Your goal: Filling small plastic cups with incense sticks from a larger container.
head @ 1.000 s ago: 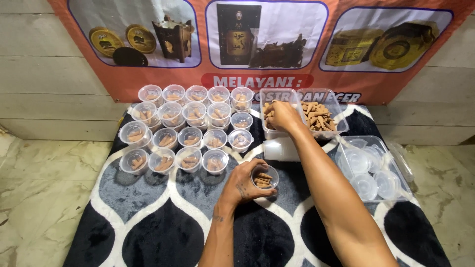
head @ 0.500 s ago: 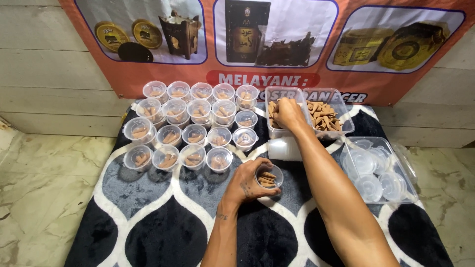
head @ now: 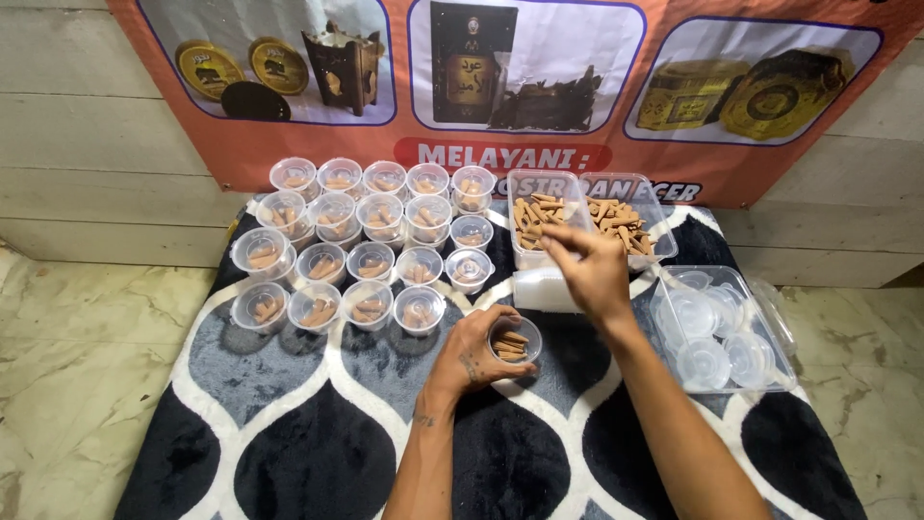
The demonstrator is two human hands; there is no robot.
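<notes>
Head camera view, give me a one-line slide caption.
Left hand holds a small clear cup of brown sticks; right hand hovers between it and the stick tub.

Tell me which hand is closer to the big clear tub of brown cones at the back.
Right. The right hand hovers just in front of the tub of brown cones, close to its near edge. The left hand is farther toward the person, wrapped around a small cup on the rug.
</notes>
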